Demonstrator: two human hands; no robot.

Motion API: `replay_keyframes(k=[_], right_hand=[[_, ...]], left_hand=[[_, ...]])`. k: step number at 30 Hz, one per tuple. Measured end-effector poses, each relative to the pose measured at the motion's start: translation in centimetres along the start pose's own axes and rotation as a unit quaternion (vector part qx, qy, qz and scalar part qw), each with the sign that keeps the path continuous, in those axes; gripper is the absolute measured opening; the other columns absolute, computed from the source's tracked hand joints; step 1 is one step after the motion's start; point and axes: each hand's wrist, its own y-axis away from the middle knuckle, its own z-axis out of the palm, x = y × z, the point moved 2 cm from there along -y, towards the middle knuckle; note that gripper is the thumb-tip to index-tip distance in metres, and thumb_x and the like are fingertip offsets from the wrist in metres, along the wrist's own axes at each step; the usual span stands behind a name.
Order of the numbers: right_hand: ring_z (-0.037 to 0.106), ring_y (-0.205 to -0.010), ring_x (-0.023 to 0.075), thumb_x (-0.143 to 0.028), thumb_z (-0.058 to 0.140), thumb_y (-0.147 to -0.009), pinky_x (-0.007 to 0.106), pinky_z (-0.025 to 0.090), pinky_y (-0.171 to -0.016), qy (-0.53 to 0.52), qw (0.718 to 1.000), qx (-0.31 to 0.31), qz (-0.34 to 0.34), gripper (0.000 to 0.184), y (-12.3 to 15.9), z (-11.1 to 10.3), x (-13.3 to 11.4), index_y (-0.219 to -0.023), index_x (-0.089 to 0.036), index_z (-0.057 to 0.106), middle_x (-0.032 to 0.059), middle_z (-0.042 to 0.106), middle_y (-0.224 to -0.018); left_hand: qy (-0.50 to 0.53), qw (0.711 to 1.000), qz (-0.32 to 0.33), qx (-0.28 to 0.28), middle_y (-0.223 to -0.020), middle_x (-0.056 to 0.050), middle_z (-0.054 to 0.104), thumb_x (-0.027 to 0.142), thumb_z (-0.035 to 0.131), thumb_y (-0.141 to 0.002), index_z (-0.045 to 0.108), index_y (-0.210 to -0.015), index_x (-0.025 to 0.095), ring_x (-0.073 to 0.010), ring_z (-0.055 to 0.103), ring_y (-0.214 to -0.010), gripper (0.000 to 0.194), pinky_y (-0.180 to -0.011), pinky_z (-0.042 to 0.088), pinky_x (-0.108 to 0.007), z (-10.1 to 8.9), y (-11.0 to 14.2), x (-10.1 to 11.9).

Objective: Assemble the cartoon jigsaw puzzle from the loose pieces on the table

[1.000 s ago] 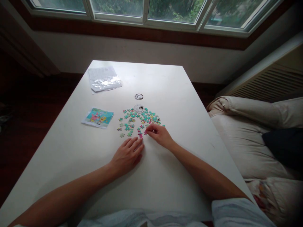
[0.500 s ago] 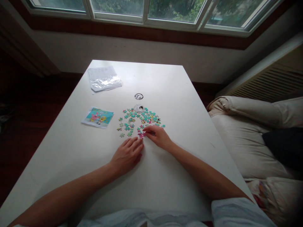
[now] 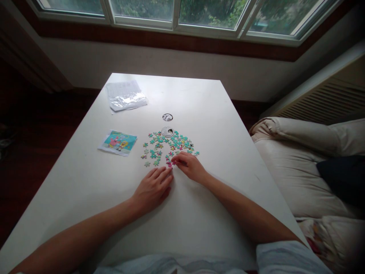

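The top (image 3: 159, 264) is pale grey with bluish streaks, its right sleeve (image 3: 281, 257) loose, the hands (image 3: 152, 188) bare.

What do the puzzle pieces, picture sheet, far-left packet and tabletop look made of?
Puzzle pieces: likely printed card, being thin and flat; plastic or wood remains possible.
Picture sheet: probably paper, with a color print and white edges.
Packet: apparently clear, glossy plastic, from its crinkled bright glare.
Tabletop: smooth, white, with a soft sheen; paint or laminate, I can't tell.
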Motion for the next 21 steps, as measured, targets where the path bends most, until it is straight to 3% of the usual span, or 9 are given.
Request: replay_keyframes(k=[6, 15, 21], right_hand=[[0.061, -0.075, 0.016, -0.022, 0.065, -0.09, 0.029, 0.048, -0.072, -0.008, 0.999, 0.008, 0.042, 0.004, 0.1, 0.38, 0.47, -0.089, -0.023, 0.069, 0.0003, 0.071, -0.083], [0.058, -0.073, 0.015, -0.019, 0.07, -0.088, 0.028, 0.044, -0.073, 0.036, 0.999, 0.013, 0.03, 0.004, 0.06, 0.62, 0.66, -0.085, -0.022, 0.068, -0.001, 0.066, -0.077], [0.06, -0.081, 0.0175, -0.017, 0.069, -0.092, 0.031, 0.044, -0.081, 0.06, 0.998, 0.004, -0.011, 0.006, 0.06, 0.58, 0.63, -0.09, -0.023, 0.07, 0.0007, 0.069, -0.084]], left_hand=[[-0.005, 1.0, 0.002, -0.005, -0.153, -0.013, 0.055, 0.025, 0.052, -0.1, 0.06, -0.135, 0.016, -0.0302, 0.051, -0.139, 0.037, -0.115, 0.041, -0.048, 0.12, 0.08, -0.1], [-0.003, 1.0, 0.0, -0.003, -0.152, -0.012, 0.056, 0.025, 0.053, -0.1, 0.06, -0.135, 0.016, -0.0305, 0.052, -0.138, 0.037, -0.114, 0.042, -0.048, 0.31, 0.05, -0.23], [-0.004, 1.0, 0.0, 0.0, -0.152, -0.011, 0.056, 0.025, 0.054, -0.1, 0.06, -0.134, 0.017, -0.0301, 0.053, -0.137, 0.036, -0.114, 0.042, -0.048, 0.29, 0.0, -0.19]])
